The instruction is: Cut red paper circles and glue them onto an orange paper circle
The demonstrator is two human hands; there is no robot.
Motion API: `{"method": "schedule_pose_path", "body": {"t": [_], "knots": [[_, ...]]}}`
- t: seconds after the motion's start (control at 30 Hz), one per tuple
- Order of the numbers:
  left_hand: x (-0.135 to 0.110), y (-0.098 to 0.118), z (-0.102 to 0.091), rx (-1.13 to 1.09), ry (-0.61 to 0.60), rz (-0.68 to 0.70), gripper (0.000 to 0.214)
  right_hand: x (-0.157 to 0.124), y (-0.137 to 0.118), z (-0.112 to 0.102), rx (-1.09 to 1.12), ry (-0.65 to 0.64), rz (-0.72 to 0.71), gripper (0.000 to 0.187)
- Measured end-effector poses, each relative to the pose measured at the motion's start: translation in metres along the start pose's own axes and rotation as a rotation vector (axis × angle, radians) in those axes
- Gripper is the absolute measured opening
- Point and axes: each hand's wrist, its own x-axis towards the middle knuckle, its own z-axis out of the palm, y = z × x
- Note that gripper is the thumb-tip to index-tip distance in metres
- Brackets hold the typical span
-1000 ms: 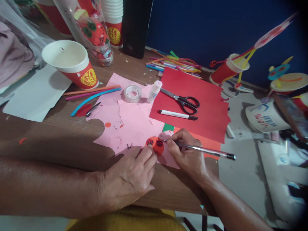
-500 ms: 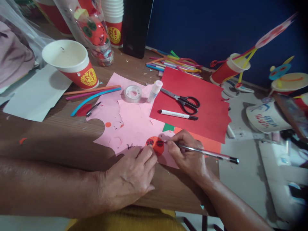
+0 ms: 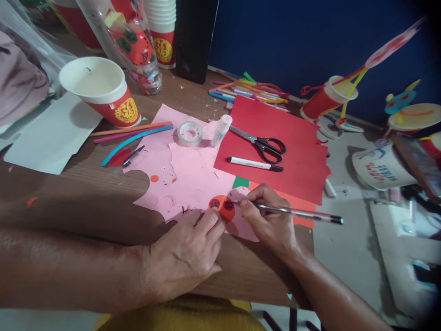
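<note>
With fingers curled and close together, my left hand (image 3: 188, 253) pins the lower left edge of a round orange paper cutout (image 3: 226, 215) that carries dark, patterned spots. The cutout rests on scalloped pink paper (image 3: 200, 174), and part of it is hidden beneath my fingertips. A slim clear-barrelled pen (image 3: 303, 213) is pinched in my right hand (image 3: 270, 220), its tip at the cutout's right-hand spot. Above the hands, a white marker (image 3: 255, 164) and black-handled scissors (image 3: 265, 146) lie on red paper (image 3: 296, 161). Its cap end dark, a pen cap (image 3: 133, 156) lies at the left.
A glue stick (image 3: 221, 130) stands beside a tape roll (image 3: 189, 133). Craft sticks (image 3: 251, 92) are piled near the blue wall. A red and white paper cup (image 3: 99, 92) stands at left, a decorated cup (image 3: 325, 99) at right. Grey paper (image 3: 51, 133) lies at far left.
My right hand and the pen have shifted very slightly, the pen's back end dipping a little. My left hand stays on the orange cutout.
</note>
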Motion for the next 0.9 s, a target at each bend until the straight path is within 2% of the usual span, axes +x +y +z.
{"method": "schedule_pose_path", "body": {"t": [0.2,0.4,0.5,0.63,0.73,0.9], "knots": [[-0.001,0.000,0.000,0.007,-0.003,0.009,0.046,0.006,-0.002,-0.001,0.278,0.060,0.165,0.015],[-0.002,0.000,0.000,0.030,-0.014,0.020,0.050,0.017,0.009,-0.005,0.318,0.165,0.160,0.009],[-0.002,0.001,0.001,0.019,-0.023,0.020,0.048,0.022,0.014,-0.008,0.275,0.178,0.101,0.009],[-0.003,0.001,0.000,0.030,-0.014,-0.011,0.049,0.022,0.018,-0.011,0.109,0.169,0.008,0.013],[-0.003,0.001,-0.002,0.040,-0.018,0.014,0.052,0.020,0.020,-0.009,0.007,0.177,-0.058,0.017],[-0.004,0.003,0.001,0.048,0.029,-0.027,0.056,0.019,0.025,-0.010,-0.092,0.218,-0.112,0.016]]}}
